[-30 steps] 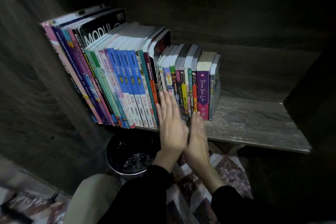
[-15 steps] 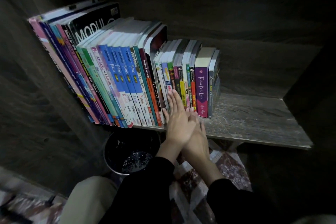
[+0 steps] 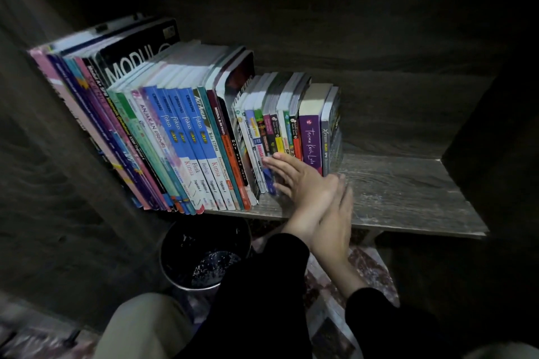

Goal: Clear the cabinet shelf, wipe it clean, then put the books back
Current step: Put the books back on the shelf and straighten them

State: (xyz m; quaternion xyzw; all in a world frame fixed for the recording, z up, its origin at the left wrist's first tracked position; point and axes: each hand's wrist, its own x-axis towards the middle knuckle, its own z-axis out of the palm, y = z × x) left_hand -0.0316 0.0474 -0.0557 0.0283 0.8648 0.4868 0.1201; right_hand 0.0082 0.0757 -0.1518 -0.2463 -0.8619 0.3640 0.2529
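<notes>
A row of upright books (image 3: pixel 186 137) fills the left part of the wooden cabinet shelf (image 3: pixel 408 192), tall workbooks at the left and smaller paperbacks (image 3: pixel 280 125) at the right end, ending in a purple book (image 3: pixel 309 137) and a grey one. My left hand (image 3: pixel 297 181) lies flat with straight fingers against the lower spines of the small paperbacks. My right hand (image 3: pixel 338 207) is just beside and partly under it, fingers straight, at the shelf's front edge near the grey book. Neither hand holds anything.
The shelf's right half is bare wood, bounded by the dark cabinet side wall (image 3: pixel 495 125). A black round bin (image 3: pixel 204 256) stands on the floor under the shelf. A patterned mat (image 3: pixel 364 271) and my knee (image 3: pixel 140 326) are below.
Both hands have slid to the right along the small books' spines, and the left hand's fingers now point leftward across them. The books stand as before.
</notes>
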